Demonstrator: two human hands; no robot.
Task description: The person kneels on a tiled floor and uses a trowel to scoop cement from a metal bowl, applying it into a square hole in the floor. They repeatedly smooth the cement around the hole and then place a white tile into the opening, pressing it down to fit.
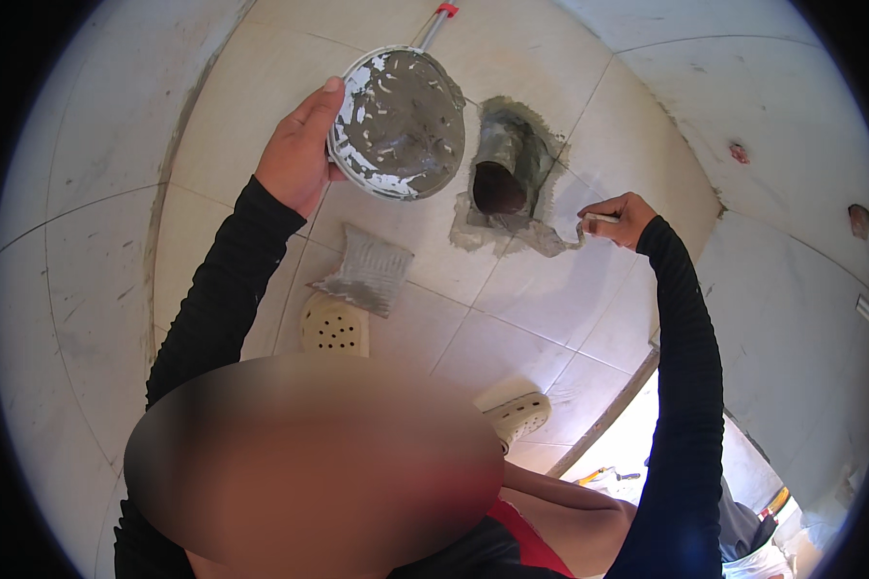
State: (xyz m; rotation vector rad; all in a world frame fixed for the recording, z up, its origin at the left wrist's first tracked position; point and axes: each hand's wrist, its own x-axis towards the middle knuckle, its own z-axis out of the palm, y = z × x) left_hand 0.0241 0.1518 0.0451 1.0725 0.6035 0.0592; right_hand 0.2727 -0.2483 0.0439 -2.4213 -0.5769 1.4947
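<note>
My left hand [297, 154] grips the side of a round white tub or lid [357, 180]; its depth is hard to tell. Wet grey mortar [410, 116] covers most of its face. In my closed right hand [624, 218] is the pale handle of a small trowel [548, 239], its blade smeared with grey. That blade lies at the lower right edge of a rough hole cut in the tiles. A pipe [499, 145] with a dark open mouth sits inside the hole, with grey mortar [478, 232] around the rim.
On the tiled floor [444, 318] lies a ridged, mortar-backed tile piece [369, 270], beside one cream clog [334, 326]. Another clog [521, 417] is farther right. A metal rod with a red band [447, 10] is at the top. Walls stand on both sides; tools [603, 476] lie beyond a doorway.
</note>
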